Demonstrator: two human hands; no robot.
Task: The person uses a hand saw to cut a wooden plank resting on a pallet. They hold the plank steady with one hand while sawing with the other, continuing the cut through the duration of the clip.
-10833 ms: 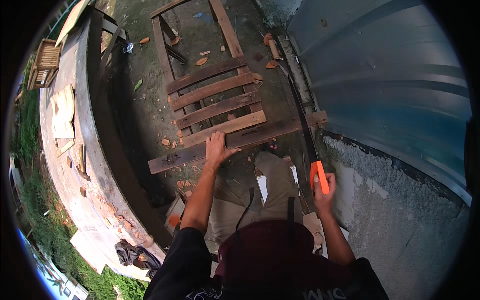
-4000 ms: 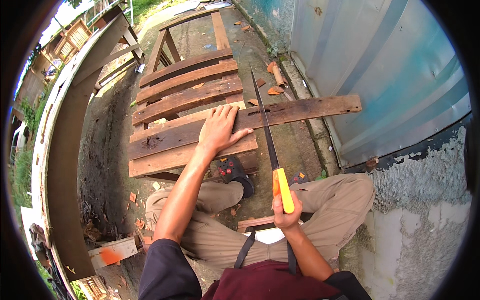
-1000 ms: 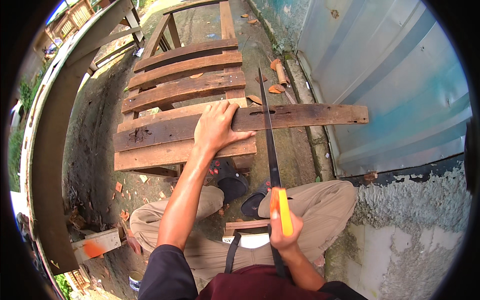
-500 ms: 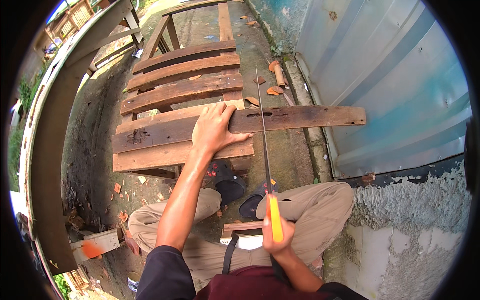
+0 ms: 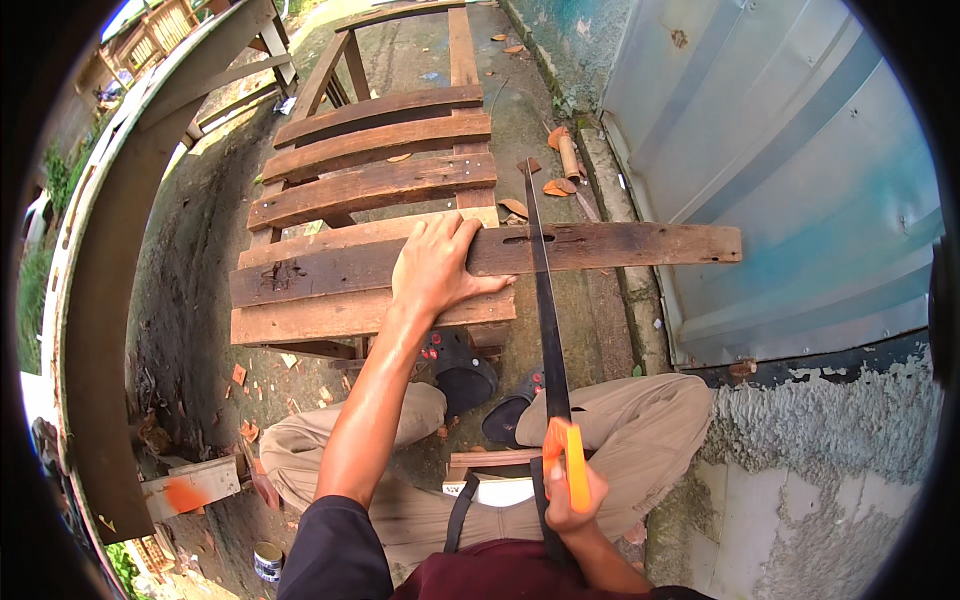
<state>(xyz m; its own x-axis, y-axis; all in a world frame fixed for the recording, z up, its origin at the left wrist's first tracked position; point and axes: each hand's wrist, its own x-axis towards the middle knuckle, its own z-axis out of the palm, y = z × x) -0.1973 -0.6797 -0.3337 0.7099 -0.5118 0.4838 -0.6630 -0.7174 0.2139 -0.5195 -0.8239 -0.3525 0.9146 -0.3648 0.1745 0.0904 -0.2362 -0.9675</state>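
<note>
A dark, weathered wooden plank (image 5: 620,244) lies crosswise on the slatted wooden frame (image 5: 375,187), its right end jutting out past the frame's side. My left hand (image 5: 437,262) presses down on the plank, fingers over the far edge and thumb stretched to the right along the near edge. My right hand (image 5: 575,497) is wrapped round the orange and yellow handle of a handsaw (image 5: 551,340). The saw's dark blade crosses the plank just right of the frame, beside a dark elongated hole. Whether the teeth are cutting into the wood cannot be seen.
A corrugated metal sheet (image 5: 800,190) stands close on the right, above a rough wall (image 5: 820,430). On the left runs a long wooden structure (image 5: 100,300). Wood scraps and dry leaves (image 5: 560,187) litter the concrete. A small can (image 5: 267,562) stands at lower left.
My right hand has drawn the saw back toward me and slightly right, with its blade now tilted more. The left hand stays on the plank. The whole view has shifted a little.
</note>
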